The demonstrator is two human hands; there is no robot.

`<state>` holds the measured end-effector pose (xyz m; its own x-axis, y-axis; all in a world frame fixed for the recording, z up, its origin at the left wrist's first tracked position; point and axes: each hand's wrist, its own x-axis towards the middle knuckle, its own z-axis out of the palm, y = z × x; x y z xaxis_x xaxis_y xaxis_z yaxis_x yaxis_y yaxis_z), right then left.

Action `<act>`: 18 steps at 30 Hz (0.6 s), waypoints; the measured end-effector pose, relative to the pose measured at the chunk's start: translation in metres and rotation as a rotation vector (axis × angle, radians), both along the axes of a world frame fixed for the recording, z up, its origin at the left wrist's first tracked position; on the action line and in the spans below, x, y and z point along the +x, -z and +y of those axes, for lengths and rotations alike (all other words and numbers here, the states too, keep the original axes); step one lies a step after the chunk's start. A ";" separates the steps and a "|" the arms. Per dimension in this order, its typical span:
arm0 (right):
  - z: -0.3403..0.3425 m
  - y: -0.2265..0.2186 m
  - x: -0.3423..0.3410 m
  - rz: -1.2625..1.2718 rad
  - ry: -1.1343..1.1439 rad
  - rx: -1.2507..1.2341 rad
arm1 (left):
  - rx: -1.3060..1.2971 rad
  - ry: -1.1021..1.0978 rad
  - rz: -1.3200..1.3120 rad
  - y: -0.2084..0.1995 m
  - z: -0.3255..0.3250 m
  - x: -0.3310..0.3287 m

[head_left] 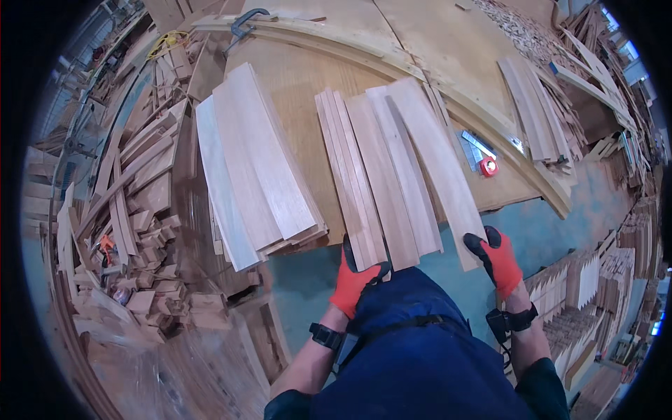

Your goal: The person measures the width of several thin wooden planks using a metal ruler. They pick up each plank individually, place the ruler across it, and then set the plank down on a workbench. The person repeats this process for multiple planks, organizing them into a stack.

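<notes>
My left hand [355, 281], in a red glove with black fingertips, is closed round the near end of several narrow wooden strips [348, 175]. The gloved right hand [498, 260] grips the near right corner of a pale wooden board [442, 168] between thumb and fingers. Between the hands lie a brown board [383, 185] and a greyish board [414, 183], side by side, their near ends jutting past the table edge. Left of these sits a stack of wider pale boards [255, 161], which neither hand touches.
On the wooden table [301, 84], a long timber rail [483, 119] runs diagonally behind the boards, with a clamp [243, 26] at its far left. A red tape measure [488, 166] lies by a metal square [476, 145]. Offcuts [150, 280] pile up at left; cut pieces [570, 287] stand at right.
</notes>
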<state>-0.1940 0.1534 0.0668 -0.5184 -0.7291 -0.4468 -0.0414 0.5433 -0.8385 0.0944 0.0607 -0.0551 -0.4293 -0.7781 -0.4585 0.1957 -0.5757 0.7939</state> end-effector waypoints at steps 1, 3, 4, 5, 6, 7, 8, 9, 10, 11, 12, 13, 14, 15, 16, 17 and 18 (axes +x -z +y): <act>0.001 0.002 0.003 0.027 -0.054 0.003 | 0.004 -0.006 0.003 -0.003 0.000 -0.001; 0.001 0.007 0.004 0.088 -0.162 0.001 | 0.017 0.020 -0.005 -0.006 -0.001 -0.004; -0.002 0.019 0.003 0.169 -0.256 -0.032 | 0.030 0.051 -0.020 -0.006 -0.002 -0.002; -0.006 0.030 0.003 0.256 -0.340 0.116 | 0.041 0.086 -0.037 -0.008 -0.004 -0.001; -0.013 0.040 0.006 0.341 -0.425 0.259 | 0.032 0.078 -0.035 -0.008 -0.005 -0.001; -0.020 0.044 0.009 0.427 -0.508 0.404 | 0.023 0.071 -0.033 -0.006 -0.003 0.000; -0.029 0.035 0.015 0.336 -0.544 0.507 | 0.018 0.057 -0.030 -0.007 -0.003 -0.001; -0.036 0.035 0.016 0.185 -0.496 0.460 | 0.031 0.062 -0.027 -0.008 -0.005 0.000; -0.041 0.036 0.018 0.036 -0.446 0.412 | 0.045 0.066 -0.025 -0.010 -0.007 0.000; -0.042 0.038 0.019 -0.112 -0.396 0.372 | 0.066 0.070 -0.020 -0.011 -0.005 0.002; -0.042 0.052 0.017 -0.193 -0.323 0.340 | 0.059 0.075 -0.017 -0.012 -0.005 0.001; -0.036 0.064 0.017 -0.162 -0.290 0.218 | 0.051 0.079 -0.014 -0.013 -0.005 0.002; -0.029 0.074 0.020 -0.131 -0.263 0.094 | 0.043 0.078 -0.011 -0.013 -0.006 0.002; -0.027 0.075 0.024 -0.105 -0.239 -0.029 | 0.014 0.059 -0.007 -0.010 -0.007 0.004; -0.023 0.067 0.020 -0.269 -0.126 -0.099 | -0.015 0.042 -0.002 -0.006 -0.008 0.006; -0.025 0.035 0.019 -0.363 -0.075 -0.047 | -0.038 0.016 -0.002 -0.003 -0.007 0.010; -0.024 0.024 0.011 -0.366 -0.128 -0.050 | -0.005 0.023 0.007 -0.006 -0.008 0.011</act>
<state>-0.1828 0.1296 0.0426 -0.2347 -0.8034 -0.5472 0.2004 0.5108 -0.8360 0.1054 0.0524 -0.0490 -0.4504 -0.7703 -0.4513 0.1876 -0.5759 0.7957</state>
